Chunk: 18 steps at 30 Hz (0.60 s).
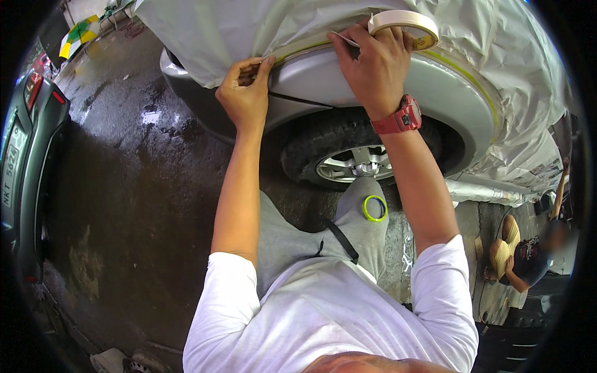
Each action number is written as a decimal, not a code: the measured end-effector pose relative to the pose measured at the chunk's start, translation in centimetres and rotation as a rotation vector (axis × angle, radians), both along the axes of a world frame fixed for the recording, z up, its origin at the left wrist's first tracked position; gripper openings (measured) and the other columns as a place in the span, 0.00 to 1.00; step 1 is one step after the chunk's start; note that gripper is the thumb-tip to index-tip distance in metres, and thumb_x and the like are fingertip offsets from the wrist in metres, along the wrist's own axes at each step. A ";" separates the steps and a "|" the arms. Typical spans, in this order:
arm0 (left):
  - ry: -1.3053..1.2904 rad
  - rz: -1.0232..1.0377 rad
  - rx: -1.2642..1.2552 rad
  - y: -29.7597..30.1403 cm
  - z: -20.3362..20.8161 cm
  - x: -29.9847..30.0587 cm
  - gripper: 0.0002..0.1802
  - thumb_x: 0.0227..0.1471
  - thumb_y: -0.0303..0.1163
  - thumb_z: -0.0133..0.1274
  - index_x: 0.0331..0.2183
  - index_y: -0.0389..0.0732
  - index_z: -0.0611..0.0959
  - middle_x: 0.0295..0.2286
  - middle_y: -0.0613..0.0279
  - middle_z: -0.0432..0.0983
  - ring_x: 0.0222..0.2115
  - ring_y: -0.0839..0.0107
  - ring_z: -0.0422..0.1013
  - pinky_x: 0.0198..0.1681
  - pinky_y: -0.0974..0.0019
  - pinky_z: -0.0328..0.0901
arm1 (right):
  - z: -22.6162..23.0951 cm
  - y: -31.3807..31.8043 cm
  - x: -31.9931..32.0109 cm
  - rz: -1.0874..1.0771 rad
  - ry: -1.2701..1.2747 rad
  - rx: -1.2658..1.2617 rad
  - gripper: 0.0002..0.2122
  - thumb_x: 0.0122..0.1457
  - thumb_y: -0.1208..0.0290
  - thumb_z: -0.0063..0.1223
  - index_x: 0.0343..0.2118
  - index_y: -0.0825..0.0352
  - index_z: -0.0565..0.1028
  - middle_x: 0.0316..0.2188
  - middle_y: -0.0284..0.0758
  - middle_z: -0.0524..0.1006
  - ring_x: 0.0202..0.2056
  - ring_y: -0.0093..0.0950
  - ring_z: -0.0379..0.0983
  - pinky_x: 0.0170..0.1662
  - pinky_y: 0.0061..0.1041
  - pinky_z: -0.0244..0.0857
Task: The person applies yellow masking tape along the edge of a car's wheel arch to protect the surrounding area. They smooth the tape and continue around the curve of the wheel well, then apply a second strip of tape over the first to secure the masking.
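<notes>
A silver car's wheel arch (457, 87) is in front of me, with whitish plastic masking film (249, 28) draped over the body above it. A thin yellow-green tape line (472, 78) follows the arch. My right hand (376, 68) is at the top of the arch, its fingers hooked in a roll of cream masking tape (413, 22). A strip of pale tape (301, 45) runs from there to the left along the film's edge. My left hand (245, 93) pinches at that edge with thumb and fingertips; part of its grip is hidden.
Below the arch is a tyre with a silver wheel (354, 165). A thin yellow-green tape roll (375, 209) rests on my knee. A dark car (31, 168) stands at left on wet floor (137, 205). At right a person (532, 258) sits low near the masked car.
</notes>
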<state>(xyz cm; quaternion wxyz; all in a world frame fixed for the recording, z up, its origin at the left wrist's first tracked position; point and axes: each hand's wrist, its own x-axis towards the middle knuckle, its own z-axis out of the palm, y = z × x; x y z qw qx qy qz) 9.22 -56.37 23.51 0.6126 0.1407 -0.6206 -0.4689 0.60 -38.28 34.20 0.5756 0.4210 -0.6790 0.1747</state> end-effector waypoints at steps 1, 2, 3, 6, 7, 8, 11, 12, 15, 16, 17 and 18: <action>0.007 -0.002 -0.006 -0.1 0.0 -0.1 0.12 0.51 0.31 0.74 0.32 0.34 0.89 0.27 0.63 0.86 0.29 0.79 0.79 0.36 0.72 0.72 | 0.0 -0.1 -0.2 0.003 0.011 0.000 0.09 0.53 0.58 0.71 0.28 0.57 0.85 0.30 0.35 0.78 0.42 0.40 0.73 0.48 0.46 0.63; 0.014 -0.005 -0.012 -0.2 0.0 -0.2 0.12 0.51 0.32 0.74 0.32 0.34 0.89 0.27 0.63 0.86 0.29 0.79 0.79 0.36 0.72 0.73 | 0.0 -0.1 -0.1 0.004 0.012 0.005 0.09 0.53 0.58 0.70 0.28 0.57 0.84 0.30 0.35 0.78 0.42 0.40 0.73 0.48 0.46 0.63; 0.015 0.011 -0.034 -0.4 0.0 -0.4 0.13 0.50 0.33 0.75 0.31 0.34 0.88 0.25 0.62 0.86 0.27 0.77 0.79 0.35 0.71 0.72 | 0.1 -0.1 0.0 0.005 0.013 0.010 0.09 0.53 0.58 0.70 0.28 0.57 0.84 0.30 0.35 0.78 0.42 0.40 0.73 0.48 0.46 0.63; -0.074 0.051 -0.057 -1.0 0.2 -0.3 0.17 0.48 0.36 0.76 0.32 0.36 0.87 0.23 0.62 0.84 0.25 0.71 0.79 0.34 0.68 0.72 | 0.2 -0.2 0.0 -0.004 0.001 0.026 0.10 0.54 0.58 0.70 0.28 0.58 0.84 0.30 0.35 0.78 0.42 0.40 0.73 0.48 0.46 0.63; -0.167 0.058 -0.037 -1.0 0.8 0.4 0.20 0.47 0.38 0.77 0.34 0.36 0.86 0.24 0.63 0.84 0.26 0.69 0.80 0.36 0.67 0.72 | 0.2 -0.2 -0.1 -0.012 -0.006 0.031 0.10 0.54 0.57 0.70 0.28 0.58 0.84 0.30 0.35 0.78 0.42 0.40 0.73 0.48 0.46 0.63; -0.260 0.065 -0.017 -1.1 1.1 0.8 0.23 0.45 0.40 0.78 0.36 0.37 0.85 0.24 0.63 0.84 0.28 0.67 0.80 0.38 0.65 0.72 | 0.1 -0.2 -0.2 -0.010 -0.001 0.025 0.10 0.54 0.57 0.70 0.28 0.58 0.84 0.30 0.35 0.78 0.42 0.40 0.73 0.48 0.46 0.63; -0.248 0.240 -0.264 -1.3 1.5 1.0 0.39 0.41 0.48 0.79 0.48 0.39 0.79 0.41 0.55 0.83 0.45 0.58 0.77 0.51 0.57 0.68 | 0.2 -0.3 -0.5 -0.011 0.008 0.017 0.10 0.54 0.57 0.70 0.28 0.58 0.84 0.30 0.35 0.78 0.42 0.40 0.73 0.48 0.45 0.63; -0.210 0.329 -0.377 -1.2 1.8 0.8 0.44 0.40 0.50 0.80 0.52 0.39 0.76 0.47 0.52 0.78 0.50 0.55 0.73 0.54 0.55 0.65 | 0.2 -0.2 -0.4 -0.019 0.003 0.021 0.10 0.54 0.57 0.70 0.28 0.58 0.84 0.30 0.35 0.78 0.42 0.40 0.73 0.48 0.45 0.63; -0.123 0.465 -0.604 -0.5 3.9 -0.2 0.58 0.36 0.56 0.80 0.61 0.43 0.68 0.62 0.44 0.61 0.63 0.45 0.56 0.64 0.43 0.51 | 0.2 -0.2 -0.3 -0.027 -0.008 0.023 0.10 0.54 0.58 0.70 0.28 0.58 0.84 0.30 0.35 0.78 0.42 0.40 0.73 0.48 0.45 0.63; -0.118 0.426 -0.607 -0.9 4.4 -1.1 0.62 0.33 0.59 0.79 0.63 0.46 0.65 0.65 0.42 0.54 0.67 0.41 0.47 0.66 0.36 0.44 | 0.2 -0.2 -0.2 -0.026 -0.012 0.021 0.10 0.54 0.58 0.70 0.28 0.58 0.84 0.30 0.35 0.78 0.42 0.40 0.73 0.48 0.45 0.63; -0.113 0.387 -0.610 -1.1 4.7 -1.6 0.67 0.30 0.62 0.79 0.65 0.49 0.63 0.68 0.40 0.47 0.70 0.36 0.38 0.68 0.28 0.36 | 0.2 -0.1 0.0 -0.013 0.006 0.023 0.10 0.54 0.58 0.71 0.28 0.59 0.83 0.31 0.34 0.78 0.41 0.40 0.74 0.47 0.44 0.63; -0.140 0.372 -0.599 -1.2 4.7 -1.6 0.68 0.30 0.63 0.79 0.66 0.51 0.61 0.68 0.39 0.46 0.71 0.35 0.37 0.68 0.28 0.35 | 0.3 0.0 0.4 0.001 0.025 0.025 0.11 0.54 0.58 0.71 0.28 0.59 0.83 0.31 0.33 0.78 0.40 0.39 0.74 0.46 0.43 0.63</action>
